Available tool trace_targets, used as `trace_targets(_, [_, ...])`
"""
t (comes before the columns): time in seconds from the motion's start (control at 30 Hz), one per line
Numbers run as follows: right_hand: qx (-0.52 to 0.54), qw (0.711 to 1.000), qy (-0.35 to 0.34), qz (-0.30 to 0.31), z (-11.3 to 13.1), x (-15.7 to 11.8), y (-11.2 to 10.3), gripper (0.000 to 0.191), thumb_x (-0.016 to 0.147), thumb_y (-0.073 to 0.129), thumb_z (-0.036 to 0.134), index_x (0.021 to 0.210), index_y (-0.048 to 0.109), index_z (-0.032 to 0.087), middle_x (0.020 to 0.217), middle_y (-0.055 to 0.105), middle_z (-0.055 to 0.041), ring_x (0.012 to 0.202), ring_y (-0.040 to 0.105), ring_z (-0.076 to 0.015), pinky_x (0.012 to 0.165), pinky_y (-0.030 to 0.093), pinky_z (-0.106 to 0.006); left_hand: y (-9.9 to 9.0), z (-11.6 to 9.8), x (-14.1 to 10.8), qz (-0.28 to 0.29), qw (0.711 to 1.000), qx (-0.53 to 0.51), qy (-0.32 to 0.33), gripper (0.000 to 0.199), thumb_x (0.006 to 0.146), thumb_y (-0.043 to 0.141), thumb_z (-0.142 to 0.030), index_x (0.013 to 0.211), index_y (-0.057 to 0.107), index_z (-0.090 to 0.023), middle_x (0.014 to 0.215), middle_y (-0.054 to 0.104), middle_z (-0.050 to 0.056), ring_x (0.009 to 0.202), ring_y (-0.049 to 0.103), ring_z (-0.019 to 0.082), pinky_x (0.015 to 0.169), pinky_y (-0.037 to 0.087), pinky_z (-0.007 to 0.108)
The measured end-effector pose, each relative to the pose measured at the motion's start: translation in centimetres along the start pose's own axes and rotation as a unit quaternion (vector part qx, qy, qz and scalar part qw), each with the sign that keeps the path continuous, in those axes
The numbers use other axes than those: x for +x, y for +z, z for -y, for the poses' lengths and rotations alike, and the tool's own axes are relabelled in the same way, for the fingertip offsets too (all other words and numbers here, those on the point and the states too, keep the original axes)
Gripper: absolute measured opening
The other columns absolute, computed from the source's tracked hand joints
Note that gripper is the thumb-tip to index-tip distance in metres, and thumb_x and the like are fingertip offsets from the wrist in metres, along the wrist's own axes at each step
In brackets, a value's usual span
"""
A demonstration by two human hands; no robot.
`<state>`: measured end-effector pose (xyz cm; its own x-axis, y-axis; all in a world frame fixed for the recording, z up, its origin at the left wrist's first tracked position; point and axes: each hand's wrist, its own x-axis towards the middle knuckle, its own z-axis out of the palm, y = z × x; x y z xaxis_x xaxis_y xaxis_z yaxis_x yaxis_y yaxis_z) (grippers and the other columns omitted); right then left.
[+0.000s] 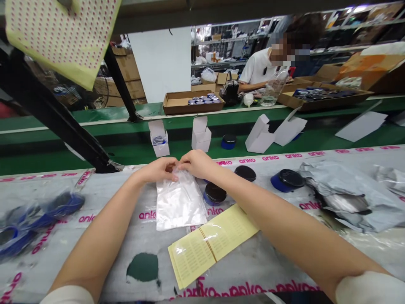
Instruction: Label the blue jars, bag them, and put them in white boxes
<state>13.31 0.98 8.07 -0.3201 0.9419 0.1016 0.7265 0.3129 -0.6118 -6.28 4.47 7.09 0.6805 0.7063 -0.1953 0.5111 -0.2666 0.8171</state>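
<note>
A clear plastic bag (180, 202), perhaps the top of a stack, lies on the covered bench in front of me. At its far edge my left hand (164, 169) pinches the plastic between thumb and fingers. My right hand (193, 161) grips the same edge, close beside the left. Beneath my right forearm sit a blue jar with a black lid (215, 193) and another black-lidded jar (245, 172). Yellow label sheets (215, 245), bound with a band, lie nearer to me, partly under the right forearm.
White open boxes (201, 137) and a blue jar (228, 141) stand on the green conveyor. Bagged blue items (38, 215) lie left; a torn grey plastic bag (354, 196) lies right. A black post (63, 109) rises at left. A person (257, 69) sits across the line.
</note>
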Motion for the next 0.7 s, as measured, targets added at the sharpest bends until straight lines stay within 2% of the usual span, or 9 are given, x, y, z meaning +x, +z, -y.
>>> trace_targets(0.07, [0.022, 0.999, 0.002, -0.026, -0.1, -0.2, -0.1, 0.018, 0.083, 0.071, 0.013, 0.071, 0.079, 0.023, 0.08, 0.076, -0.0045, 0.081, 0.068, -0.023, 0.068, 0.043, -0.03, 0.4, 0.3, 0.3, 0.02, 1.0, 0.018, -0.007, 0.026, 0.063, 0.078, -0.032, 0.08, 0.065, -0.018, 0.074, 0.06, -0.002, 0.07, 0.053, 0.015, 0.066, 0.041, 0.027])
trace_targets(0.17, [0.072, 0.993, 0.001, -0.089, -0.4, -0.3, -0.3, 0.017, 0.079, 0.071, 0.009, 0.067, 0.075, 0.021, 0.089, 0.076, -0.0057, 0.09, 0.069, -0.0231, 0.078, 0.048, -0.031, 0.6, 0.7, 0.5, 0.04, 0.998, 0.037, -0.014, 0.019, 0.064, 0.076, -0.031, 0.073, 0.066, -0.017, 0.07, 0.059, -0.004, 0.067, 0.052, 0.015, 0.064, 0.038, 0.026])
trace_targets(0.3, [0.156, 0.978, 0.017, -0.138, -1.1, -0.4, -0.6, 0.007, 0.086, 0.069, 0.021, 0.08, 0.07, 0.018, 0.085, 0.074, -0.0048, 0.08, 0.07, -0.0194, 0.073, 0.054, -0.03, 0.5, 0.9, 0.4, 0.037, 0.997, 0.055, -0.028, 0.019, 0.064, 0.077, -0.033, 0.068, 0.068, -0.017, 0.067, 0.06, -0.003, 0.066, 0.053, 0.016, 0.061, 0.037, 0.026])
trace_targets(0.4, [0.186, 0.972, 0.029, -0.14, -1.5, -0.5, -0.8, 0.014, 0.093, 0.06, 0.03, 0.092, 0.067, 0.018, 0.087, 0.073, -0.0057, 0.077, 0.071, -0.0183, 0.067, 0.056, -0.03, 0.4, 1.1, 0.2, 0.034, 0.997, 0.056, -0.032, 0.02, 0.064, 0.078, -0.035, 0.067, 0.07, -0.017, 0.067, 0.062, -0.002, 0.065, 0.054, 0.017, 0.061, 0.037, 0.026])
trace_targets(0.53, [0.16, 0.981, 0.022, -0.103, -0.9, -0.4, -0.6, 0.035, 0.076, 0.081, 0.035, 0.105, 0.07, 0.017, 0.099, 0.075, -0.0077, 0.078, 0.069, -0.0185, 0.068, 0.055, -0.03, 0.2, 1.2, 0.2, 0.034, 0.998, 0.05, -0.03, 0.028, 0.065, 0.081, -0.042, 0.067, 0.069, -0.017, 0.062, 0.058, -0.003, 0.061, 0.051, 0.016, 0.059, 0.035, 0.026])
trace_targets(0.57, [0.148, 0.984, 0.019, -0.095, -0.7, -0.3, -0.5, 0.033, 0.074, 0.082, 0.032, 0.102, 0.072, 0.017, 0.096, 0.075, -0.0064, 0.077, 0.068, -0.0182, 0.069, 0.054, -0.03, 0.1, 1.2, 0.1, 0.033, 0.998, 0.05, -0.03, 0.029, 0.065, 0.082, -0.043, 0.066, 0.068, -0.018, 0.062, 0.057, -0.003, 0.06, 0.05, 0.015, 0.058, 0.034, 0.026])
trace_targets(0.67, [0.109, 0.99, 0.021, -0.086, -0.6, 0.2, -0.4, 0.005, 0.08, 0.073, 0.021, 0.083, 0.076, 0.018, 0.08, 0.074, -0.003, 0.076, 0.066, -0.0182, 0.071, 0.049, -0.029, 0.0, 1.1, 0.0, 0.035, 0.998, 0.045, -0.033, 0.03, 0.063, 0.084, -0.043, 0.069, 0.068, -0.018, 0.065, 0.06, -0.002, 0.063, 0.052, 0.016, 0.059, 0.036, 0.026])
trace_targets(0.7, [0.094, 0.991, 0.029, -0.088, -0.7, 0.2, -0.5, 0.007, 0.082, 0.069, 0.018, 0.078, 0.076, 0.019, 0.078, 0.074, -0.0033, 0.077, 0.066, -0.0189, 0.071, 0.048, -0.03, -0.1, 1.0, 0.0, 0.038, 0.998, 0.042, -0.034, 0.03, 0.063, 0.084, -0.043, 0.07, 0.069, -0.018, 0.067, 0.061, -0.002, 0.065, 0.054, 0.017, 0.06, 0.036, 0.026])
